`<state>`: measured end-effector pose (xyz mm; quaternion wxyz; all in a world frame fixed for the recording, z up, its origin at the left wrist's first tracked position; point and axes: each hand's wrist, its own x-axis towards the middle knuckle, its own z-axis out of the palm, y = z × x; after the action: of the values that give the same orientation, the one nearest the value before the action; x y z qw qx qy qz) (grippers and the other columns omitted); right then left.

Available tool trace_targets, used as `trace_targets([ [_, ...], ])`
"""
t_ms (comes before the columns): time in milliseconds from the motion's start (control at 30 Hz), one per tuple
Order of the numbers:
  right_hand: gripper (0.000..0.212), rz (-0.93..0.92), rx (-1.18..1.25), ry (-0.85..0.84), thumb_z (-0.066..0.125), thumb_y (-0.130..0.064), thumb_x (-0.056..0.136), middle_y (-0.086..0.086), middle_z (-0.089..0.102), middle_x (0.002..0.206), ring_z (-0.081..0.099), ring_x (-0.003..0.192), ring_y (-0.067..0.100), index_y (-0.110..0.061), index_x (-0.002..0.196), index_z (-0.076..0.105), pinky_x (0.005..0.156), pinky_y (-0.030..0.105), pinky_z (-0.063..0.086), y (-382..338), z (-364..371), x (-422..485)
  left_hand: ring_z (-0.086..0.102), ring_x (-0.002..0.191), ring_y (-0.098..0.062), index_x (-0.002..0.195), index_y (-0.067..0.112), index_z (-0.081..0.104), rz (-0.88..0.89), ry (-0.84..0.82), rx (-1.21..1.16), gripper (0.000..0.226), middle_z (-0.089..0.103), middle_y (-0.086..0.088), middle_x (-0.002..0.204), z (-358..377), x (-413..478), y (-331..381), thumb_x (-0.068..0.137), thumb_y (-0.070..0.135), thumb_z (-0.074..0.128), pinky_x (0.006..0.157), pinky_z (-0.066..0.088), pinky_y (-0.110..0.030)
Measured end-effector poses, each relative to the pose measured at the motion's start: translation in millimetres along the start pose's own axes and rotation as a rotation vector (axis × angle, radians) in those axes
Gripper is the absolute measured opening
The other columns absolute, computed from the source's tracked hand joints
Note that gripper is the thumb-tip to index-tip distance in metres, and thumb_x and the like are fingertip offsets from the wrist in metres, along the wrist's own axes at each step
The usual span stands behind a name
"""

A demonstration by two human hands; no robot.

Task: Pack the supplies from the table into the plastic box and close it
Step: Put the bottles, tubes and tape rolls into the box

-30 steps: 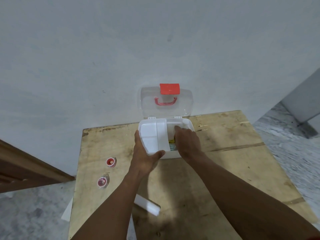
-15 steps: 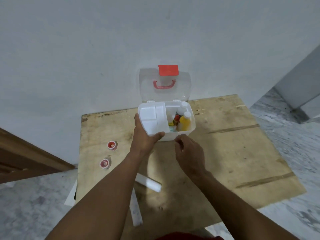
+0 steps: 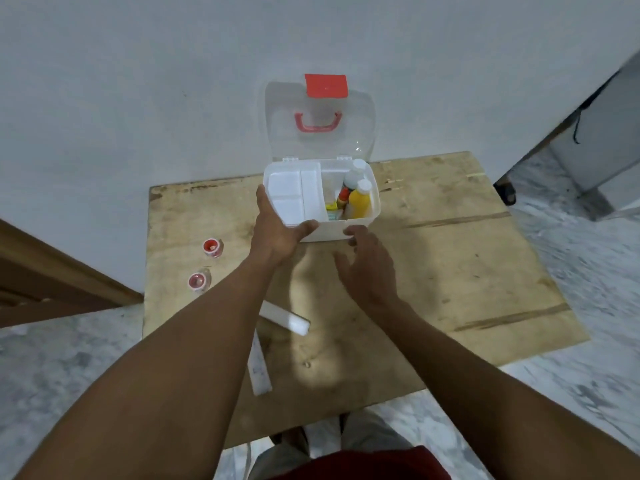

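At the left of the frame, an upper red-topped pot [image 3: 212, 247] and a lower red-topped pot [image 3: 198, 282] stand near each other on the wooden surface [image 3: 450, 254], well apart from the box and not yet packed. Lower centre, a white packet [image 3: 285, 318] lies flat beside the left forearm, and a white strip [image 3: 259, 365] pokes past the near edge. The left hand [image 3: 277, 230] reaches forward on an extended arm and grasps the front left corner of the plastic box [image 3: 360, 225]. Its thumb is hooked along the front rim and its fingers lie against the left side, probably to steady the box while it is filled. The box sits at the far edge of the surface in the upper centre. Its clear lid [image 3: 287, 133] stands upright against the wall [image 3: 138, 81], which leaves the inside free. A white tray [image 3: 287, 188] fills the left half, and a yellow bottle [image 3: 360, 202] stands with other small bottles in the right half. Right of centre, the right hand [image 3: 369, 268] hovers released and holding nothing. Its fingers are spread and its fingertips are just beside the front of the box; whether they touch it I cannot tell.
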<state>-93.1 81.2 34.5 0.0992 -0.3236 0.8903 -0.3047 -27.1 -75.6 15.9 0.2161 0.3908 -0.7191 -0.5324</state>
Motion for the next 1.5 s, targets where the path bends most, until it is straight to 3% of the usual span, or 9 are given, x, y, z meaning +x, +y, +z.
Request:
trace_targets([
  [133,0.063,-0.007,-0.017,0.093,0.077,-0.034,0.079,0.013,0.059,0.121,0.056,0.110,0.029,-0.014,0.130,0.047,0.089,0.039,0.047,18.9,-27.9,44.2,0.044,0.116,-0.015,0.149,0.018,0.009,-0.049,0.035,0.004,0.106,0.043,0.004,0.128,5.3,-8.3,3.5,0.073,0.022,0.083,0.095,0.045,-0.034],
  [300,0.096,-0.052,-0.002,-0.160,0.087,-0.046,0.058,0.010,0.051,0.133,0.048,0.122,0.027,-0.014,0.136,0.042,0.102,0.043,0.043,41.0,-49.5,86.7,0.045,0.124,-0.024,0.147,0.019,0.012,-0.092,0.037,0.016,0.105,0.043,-0.003,0.138,7.5,-14.1,8.8,0.072,0.027,0.084,0.101,0.045,-0.047],
  [500,0.090,-0.218,0.129,-0.382,0.087,-0.065,0.038,-0.005,0.063,0.113,0.062,0.102,0.017,-0.032,0.115,0.052,0.082,0.047,0.056,63.8,-51.0,127.5,0.046,0.121,-0.022,0.142,0.020,0.021,-0.114,0.018,0.035,0.104,0.044,0.000,0.135,7.6,-16.2,18.8,0.059,0.041,0.081,0.100,0.046,-0.049],
  [700,0.081,-0.329,0.312,-0.475,0.095,-0.032,0.052,-0.004,0.068,0.111,0.065,0.103,0.012,-0.024,0.122,0.054,0.091,0.041,0.055,65.8,-51.9,142.5,0.045,0.121,-0.021,0.140,0.018,0.025,-0.145,0.043,0.027,0.099,0.043,-0.003,0.135,11.5,-17.0,23.1,0.059,0.036,0.080,0.097,0.048,-0.045],
  [833,0.097,-0.256,0.310,-0.530,0.092,-0.047,0.052,-0.017,0.063,0.117,0.062,0.105,0.002,-0.035,0.134,0.042,0.089,0.027,0.053,67.2,-45.7,143.6,0.047,0.121,-0.023,0.139,0.022,0.026,-0.195,0.083,0.041,0.100,0.045,0.000,0.133,14.6,-16.5,23.6,0.058,0.036,0.082,0.097,0.049,-0.050],
  [933,0.101,-0.221,0.266,-0.538,0.087,-0.061,0.048,-0.014,0.061,0.125,0.061,0.110,0.010,-0.043,0.134,0.037,0.091,0.030,0.050,68.9,-45.5,143.0,0.048,0.120,-0.026,0.138,0.022,0.027,-0.234,0.120,0.069,0.102,0.047,0.000,0.131,16.9,-16.8,23.6,0.056,0.041,0.083,0.097,0.049,-0.052],
  [1200,0.099,-0.252,0.226,-0.537,0.082,-0.065,0.051,-0.009,0.059,0.129,0.058,0.113,0.019,-0.042,0.134,0.033,0.095,0.040,0.050,71.1,-46.7,140.8,0.043,0.130,-0.032,0.153,0.020,0.020,-0.253,0.516,0.452,0.084,0.044,-0.015,0.143,45.8,-86.0,35.2,0.086,0.040,0.068,0.098,0.041,-0.043],
  [1333,0.100,-0.276,0.194,-0.524,0.082,-0.069,0.050,-0.007,0.059,0.125,0.058,0.108,0.020,-0.033,0.132,0.037,0.082,0.033,0.045,70.5,-45.3,141.0,0.044,0.122,-0.036,0.148,0.023,0.028,-0.480,0.625,0.628,0.071,0.043,-0.017,0.137,43.6,-138.4,18.7,0.089,0.045,0.059,0.093,0.042,-0.048],
  [1500,0.090,-0.275,0.180,-0.534,0.084,-0.049,0.065,-0.008,0.051,0.115,0.050,0.099,0.018,-0.024,0.137,0.036,0.080,0.031,0.038,67.1,-51.5,140.8,0.032,0.132,-0.042,0.150,0.018,0.016,-0.851,0.574,0.562,0.104,0.026,-0.021,0.148,33.1,-166.1,5.1,0.074,0.076,0.055,0.100,0.034,-0.054],
])
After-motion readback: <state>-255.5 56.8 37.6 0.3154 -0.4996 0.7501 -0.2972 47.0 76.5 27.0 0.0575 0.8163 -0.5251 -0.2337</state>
